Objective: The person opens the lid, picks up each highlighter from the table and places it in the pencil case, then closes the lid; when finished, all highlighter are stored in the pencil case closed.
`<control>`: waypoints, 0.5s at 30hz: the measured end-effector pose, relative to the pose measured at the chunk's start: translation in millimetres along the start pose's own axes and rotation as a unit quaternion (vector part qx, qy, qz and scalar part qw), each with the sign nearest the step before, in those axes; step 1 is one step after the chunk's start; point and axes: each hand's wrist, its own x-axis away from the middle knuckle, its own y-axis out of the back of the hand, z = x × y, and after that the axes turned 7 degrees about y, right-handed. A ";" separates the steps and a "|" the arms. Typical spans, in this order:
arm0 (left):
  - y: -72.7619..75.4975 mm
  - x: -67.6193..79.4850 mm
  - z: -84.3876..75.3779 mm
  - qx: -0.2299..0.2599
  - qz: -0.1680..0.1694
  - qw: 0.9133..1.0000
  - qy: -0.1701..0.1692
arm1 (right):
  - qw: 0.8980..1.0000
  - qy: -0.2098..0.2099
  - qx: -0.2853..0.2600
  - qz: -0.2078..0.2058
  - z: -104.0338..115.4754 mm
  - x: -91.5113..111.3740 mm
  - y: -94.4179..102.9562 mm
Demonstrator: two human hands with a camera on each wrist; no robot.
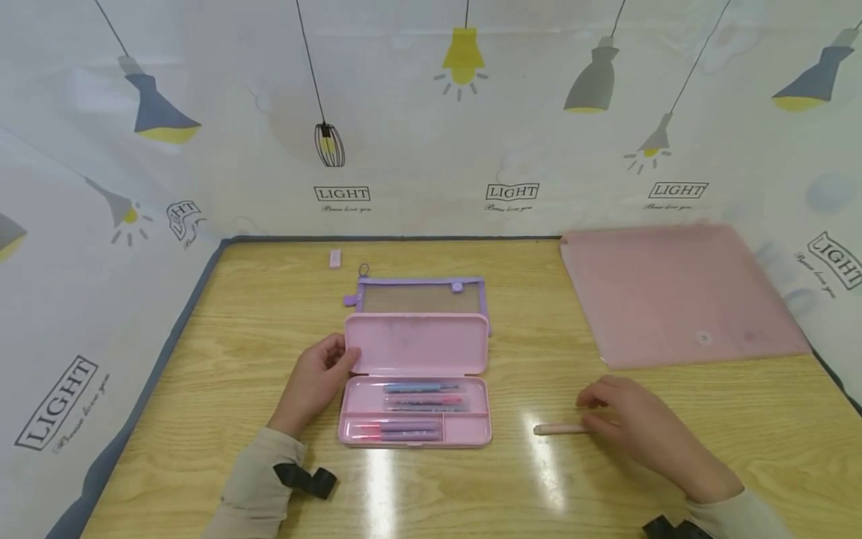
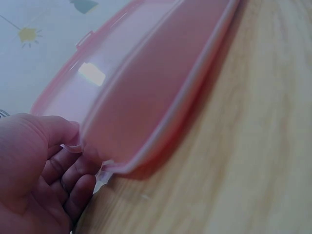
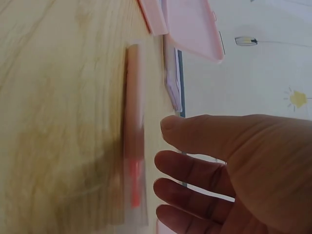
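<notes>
An open pink pencil case [image 1: 417,348] lies in the middle of the table, its lid tipped back. My left hand [image 1: 313,385] pinches the lid's left edge; in the left wrist view the thumb [image 2: 61,130] lies on the inside and the other fingers curl behind. Several pens [image 1: 411,430] in clear sleeves sit in the compartments of the case. To the right, a pale pink pen [image 1: 559,429] in a clear sleeve [image 3: 139,214] is on the table. My right hand [image 1: 636,430] hovers beside this pen, fingers loosely bent and apart from it in the right wrist view.
Behind the case lies a purple-edged mesh pouch [image 1: 420,299], partly covered by the lid. A small pink eraser [image 1: 335,259] is at the back left. A pink document folder [image 1: 687,299] takes up the back right. Printed cloth walls [image 1: 417,150] border the table.
</notes>
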 end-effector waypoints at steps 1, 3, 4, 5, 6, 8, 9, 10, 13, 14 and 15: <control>0.0 -0.1 0.0 -0.001 0.000 1.000 -0.001 | 1.000 0.001 0.002 -0.004 -1.4 1.7 -0.8; 0.1 -0.1 -0.4 -0.002 -0.001 1.000 -0.001 | 1.000 0.004 0.005 -0.011 -3.9 4.0 -2.6; 0.1 -0.1 -0.5 -0.003 0.000 1.000 -0.001 | 1.000 0.007 0.007 -0.016 -5.0 5.0 -3.6; 0.1 -0.2 -0.6 -0.001 -0.001 1.000 0.000 | 1.000 0.011 0.007 -0.018 -6.2 5.7 -4.8; 0.1 -0.4 -0.5 -0.002 -0.001 1.000 0.000 | 1.000 0.018 0.009 -0.023 -7.2 6.3 -6.0; 0.0 -0.4 -0.3 -0.003 -0.001 1.000 0.001 | 0.999 0.030 0.012 -0.029 -9.4 7.0 -8.8; -0.1 -0.5 0.0 -0.004 -0.001 1.000 0.001 | 0.999 0.037 0.014 -0.034 -10.2 7.3 -10.1; -0.1 -0.6 0.3 -0.006 -0.001 1.000 0.002 | 0.998 0.043 0.016 -0.037 -11.1 7.6 -11.4; -0.3 -0.8 1.0 -0.008 -0.002 1.000 0.004 | 0.998 0.052 0.021 -0.042 -13.0 8.1 -14.7; -0.4 -0.8 1.1 -0.009 -0.002 1.000 0.005 | 0.997 0.053 0.022 -0.043 -13.0 8.3 -15.4; -0.4 -0.9 1.2 -0.009 -0.002 1.000 0.006 | 0.997 0.054 0.025 -0.044 -13.0 8.4 -15.9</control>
